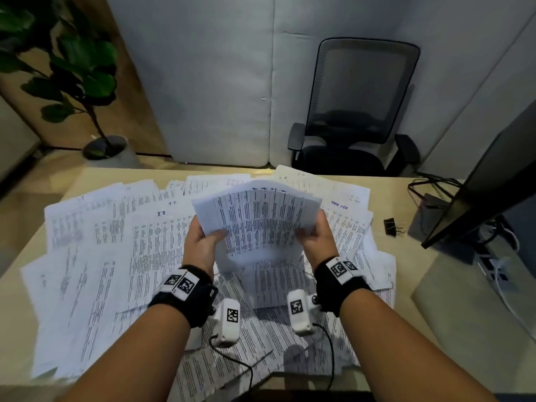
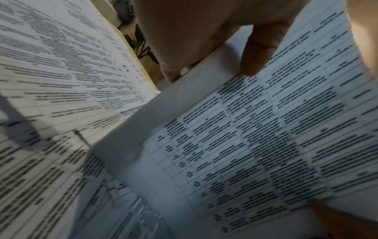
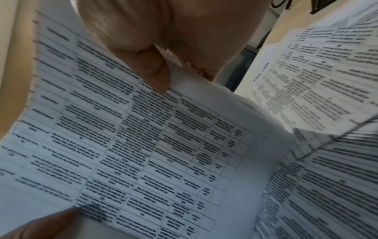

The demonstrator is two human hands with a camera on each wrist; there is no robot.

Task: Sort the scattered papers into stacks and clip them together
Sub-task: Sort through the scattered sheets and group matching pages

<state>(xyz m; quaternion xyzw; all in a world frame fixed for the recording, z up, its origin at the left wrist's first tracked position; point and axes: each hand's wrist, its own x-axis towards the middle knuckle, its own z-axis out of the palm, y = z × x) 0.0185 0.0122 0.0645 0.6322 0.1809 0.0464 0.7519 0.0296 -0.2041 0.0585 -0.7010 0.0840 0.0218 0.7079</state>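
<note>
A stack of printed sheets [image 1: 258,221] is held up above the desk, its top edges fanned and uneven. My left hand [image 1: 204,236] grips its left side, thumb on the front page. On the opposite side my right hand [image 1: 314,235] grips the stack the same way. The left wrist view shows my thumb [image 2: 259,53] pressed on the tabled page [image 2: 255,137]. The right wrist view shows my thumb [image 3: 153,71] pinching the stack [image 3: 143,145]. Many scattered papers [image 1: 116,256] cover the desk beneath. A black binder clip [image 1: 390,226] lies on the desk at the right.
The wooden desk [image 1: 452,329] has bare surface at the right. A dark monitor [image 1: 490,175] with cables stands at the far right. An office chair [image 1: 356,111] sits behind the desk, and a potted plant [image 1: 75,79] at the back left.
</note>
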